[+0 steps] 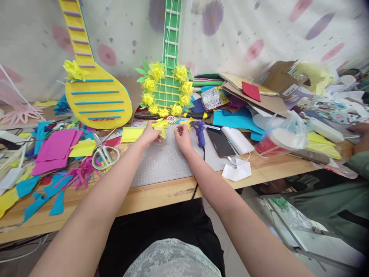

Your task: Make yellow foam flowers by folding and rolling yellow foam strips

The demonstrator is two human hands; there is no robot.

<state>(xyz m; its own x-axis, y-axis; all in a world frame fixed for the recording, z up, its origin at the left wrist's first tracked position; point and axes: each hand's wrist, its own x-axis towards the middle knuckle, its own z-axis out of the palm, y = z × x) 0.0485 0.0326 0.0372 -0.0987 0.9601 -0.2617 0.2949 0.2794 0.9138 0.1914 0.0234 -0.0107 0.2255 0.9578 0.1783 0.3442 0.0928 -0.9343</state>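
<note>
My left hand (150,134) is closed on a piece of yellow crepe paper (160,124) above the grey cutting mat (161,161). To its right, my right hand (183,138) has its fingers curled together near the mat's far side; whether anything small is between them is hidden. Just beyond those fingertips is a yellow scrap (187,122). A purple glue gun (199,132) stands close by on the right. Behind both hands leans a green guitar-shaped cutout (167,92) edged with yellow paper flowers (157,71). Flat yellow paper (131,134) lies beside my left wrist.
Left are scissors (105,154), magenta sheets (56,148) and a yellow guitar cutout (98,96). Right are a phone (220,142), a white power bank (238,140) and a bagged cup (281,142). Another person's sleeve (359,165) shows at the right edge.
</note>
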